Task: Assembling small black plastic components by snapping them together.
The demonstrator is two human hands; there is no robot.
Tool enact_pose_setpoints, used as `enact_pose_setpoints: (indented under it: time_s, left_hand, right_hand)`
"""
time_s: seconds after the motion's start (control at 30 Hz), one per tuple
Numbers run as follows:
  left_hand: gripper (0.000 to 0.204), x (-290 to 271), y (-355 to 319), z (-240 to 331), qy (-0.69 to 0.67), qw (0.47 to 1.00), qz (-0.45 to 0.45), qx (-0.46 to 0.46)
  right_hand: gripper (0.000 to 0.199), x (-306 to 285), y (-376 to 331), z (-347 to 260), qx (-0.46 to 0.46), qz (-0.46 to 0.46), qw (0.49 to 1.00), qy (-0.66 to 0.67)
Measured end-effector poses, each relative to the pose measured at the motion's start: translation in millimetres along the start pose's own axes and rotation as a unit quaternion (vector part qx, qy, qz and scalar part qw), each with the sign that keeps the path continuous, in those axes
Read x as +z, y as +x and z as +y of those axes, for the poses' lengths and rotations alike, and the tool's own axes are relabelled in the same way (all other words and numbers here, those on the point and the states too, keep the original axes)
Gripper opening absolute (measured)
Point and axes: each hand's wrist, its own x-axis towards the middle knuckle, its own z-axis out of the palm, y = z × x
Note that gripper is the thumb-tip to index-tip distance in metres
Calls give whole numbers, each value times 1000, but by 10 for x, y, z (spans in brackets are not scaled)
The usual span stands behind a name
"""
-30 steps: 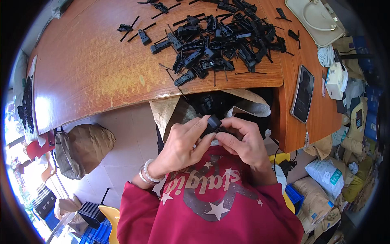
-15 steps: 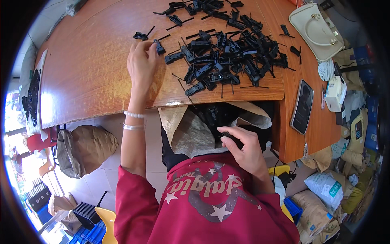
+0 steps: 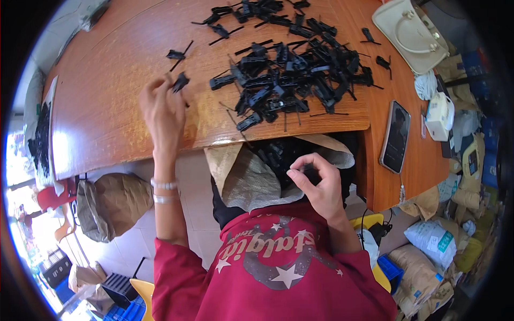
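Observation:
On the table's left part, my left hand has its fingers closed on a black plastic clip-like part, slightly blurred. Just beyond it lies another such part with a thin stem. To the right spreads a heap of the same black parts. My right hand is curled in a pinch over the open sack at my lap. Something small and dark shows between its thumb and fingers, mostly hidden. More black parts sit in the sack.
A phone lies on the right side table, near a white box-like item and a cream handbag. A brown sack stands on the floor at left. Bags crowd the right floor.
My left hand has taken hold of a black part beside the heap and moved left and nearer with it. My right hand has shifted slightly up, still pinched.

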Motion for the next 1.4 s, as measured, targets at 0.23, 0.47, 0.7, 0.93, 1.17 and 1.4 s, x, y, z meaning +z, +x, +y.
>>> enact_pose_setpoints:
  time_s: [0.23,0.47,0.7,0.93,1.17,1.4]
  left_hand:
    - [29,-437,-547,1368,-132,974,-97,155]
    - [60,-529,-674,1321,-698,565,-329,-291]
    - [38,-585,-674,1408,-718,406,-454,-337]
    - [29,-674,-745,1541,-673,558,-384,-299]
    - [32,-621,-792,1550,-710,437,-357,-421]
    - [65,-659,-637,1502,-474,771,-422,-60]
  right_hand:
    - [25,94,158,-135,-23,-33,997,66]
    - [31,-130,114,66,-174,-119,966,152]
    - [27,-144,65,38,-208,-200,948,137]
    - [27,-123,39,-10,-228,-167,956,75]
    - [29,-65,-33,-6,-260,-114,958,24]
    - [22,-143,-23,-1,-20,26,999,-26]
